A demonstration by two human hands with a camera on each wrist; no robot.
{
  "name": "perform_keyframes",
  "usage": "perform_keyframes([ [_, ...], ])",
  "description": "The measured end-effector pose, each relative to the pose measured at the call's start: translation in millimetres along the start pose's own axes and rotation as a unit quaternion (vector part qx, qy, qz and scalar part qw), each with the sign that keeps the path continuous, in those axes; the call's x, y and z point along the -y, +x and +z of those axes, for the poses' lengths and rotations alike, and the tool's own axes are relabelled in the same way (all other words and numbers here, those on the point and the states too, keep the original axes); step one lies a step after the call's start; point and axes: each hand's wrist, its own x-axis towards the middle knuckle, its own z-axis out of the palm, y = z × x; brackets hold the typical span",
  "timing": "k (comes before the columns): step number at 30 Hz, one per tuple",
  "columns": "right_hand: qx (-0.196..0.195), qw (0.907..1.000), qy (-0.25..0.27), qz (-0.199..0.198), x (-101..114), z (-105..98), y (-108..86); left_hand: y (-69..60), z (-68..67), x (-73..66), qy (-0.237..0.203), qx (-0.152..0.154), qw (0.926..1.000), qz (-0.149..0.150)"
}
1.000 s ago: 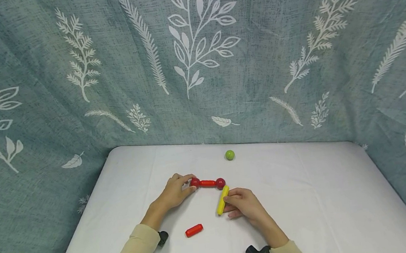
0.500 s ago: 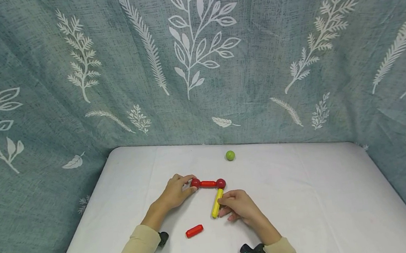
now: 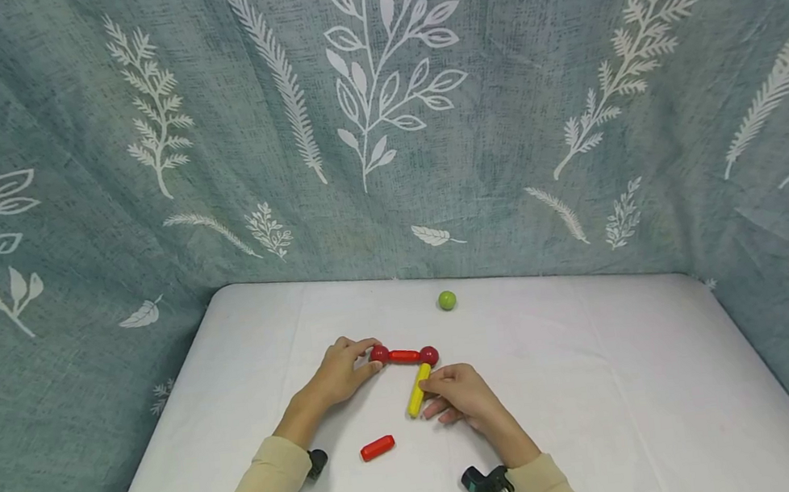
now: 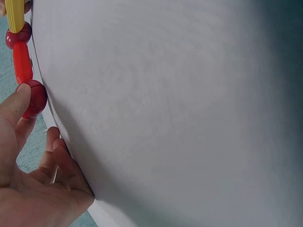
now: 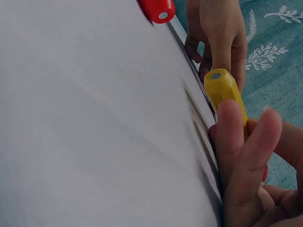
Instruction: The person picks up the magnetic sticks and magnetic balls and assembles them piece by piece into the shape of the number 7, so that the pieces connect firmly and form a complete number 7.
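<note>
My left hand (image 3: 336,374) pinches a dark red ball (image 4: 35,99) between thumb and fingers. From that ball a short red rod (image 3: 404,356) runs right to a second dark red ball (image 3: 429,356), forming one row. In my right hand (image 3: 464,392) a longer yellow rod (image 3: 418,391) is pinched near its middle. The rod's far end meets the second ball, and its near end slants down and left, showing a grey tip in the right wrist view. A loose red rod (image 3: 377,448) lies on the table in front of the hands.
A green ball (image 3: 448,300) sits near the back edge of the white-covered table (image 3: 598,369). Behind the table hangs a green leaf-patterned cloth (image 3: 495,104). Black wrist cameras, such as the right one (image 3: 483,483), jut inward from the sleeves.
My right hand has moved slightly left with the yellow rod, whose far end has come against the second red ball. The left hand and the loose red rod have stayed in place.
</note>
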Motion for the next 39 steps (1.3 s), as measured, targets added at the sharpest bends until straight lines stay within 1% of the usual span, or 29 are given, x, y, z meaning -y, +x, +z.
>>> perform_keyframes([
  [7,-0.008,1.0000,-0.005,0.002,-2.3,1.2,3.7,-0.1,-1.2,-1.1,0.002,0.004,1.0000,-0.002],
  [15,-0.013,0.9999,-0.001,-0.008,-4.3,3.0,5.5,0.4,-1.9,-1.1,0.003,0.001,0.9999,-0.012],
  [24,-0.019,0.9998,-0.007,-0.008,-3.9,2.2,3.6,2.0,-1.6,-1.1,-0.007,0.004,1.0000,-0.004],
  [28,-0.014,0.9999,-0.004,-0.005,-4.9,2.5,3.2,-2.2,-4.7,-4.0,-0.025,0.006,0.9994,-0.021],
  [30,-0.012,0.9999,-0.004,-0.006,-5.6,2.8,2.4,-8.3,-7.2,-7.5,-0.034,0.006,0.9989,-0.031],
  [32,-0.010,0.9999,-0.004,-0.007,-6.2,3.0,1.4,-17.6,-9.6,-12.3,-0.039,0.007,0.9987,-0.033],
  [35,-0.009,0.9999,-0.003,-0.009,-6.7,3.0,0.0,-36.2,-11.9,-20.5,-0.045,0.023,0.9986,-0.017],
  [37,-0.008,0.9999,-0.001,-0.009,-7.0,2.7,-0.6,-50.4,-12.2,-24.8,-0.050,0.042,0.9979,0.002],
  [39,-0.008,0.9999,0.000,-0.009,-7.2,2.5,-0.9,-64.6,-11.7,-28.5,-0.055,0.065,0.9963,0.014],
])
